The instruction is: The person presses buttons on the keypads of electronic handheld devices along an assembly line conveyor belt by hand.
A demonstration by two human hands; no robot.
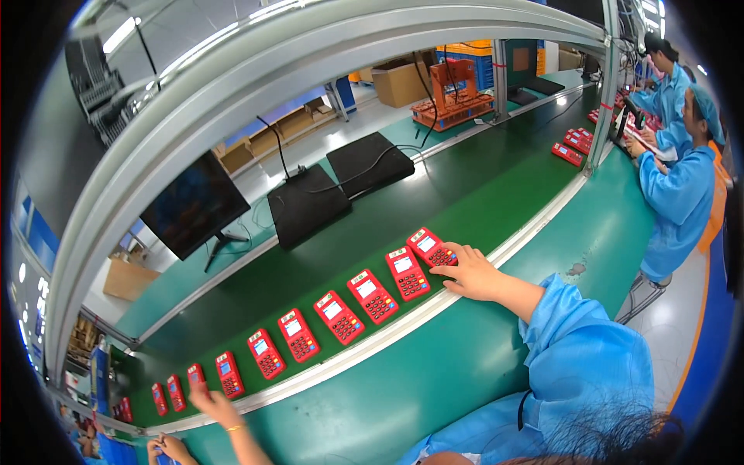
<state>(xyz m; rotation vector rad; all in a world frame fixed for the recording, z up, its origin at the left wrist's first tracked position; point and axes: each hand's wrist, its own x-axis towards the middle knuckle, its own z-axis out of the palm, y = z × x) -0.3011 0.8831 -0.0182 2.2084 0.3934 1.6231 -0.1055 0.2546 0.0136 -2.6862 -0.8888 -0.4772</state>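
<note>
Terminals (339, 317) line the near edge of the belt (504, 198), beside the rail (349, 356). Leftward, my left hand (208, 401) blurs at one; its grip I can't tell. My right hand (474, 275) grasps the row's last; I'm likely positioning it, which calls for a flat slide off the rail. Rightward, open belt.
</note>
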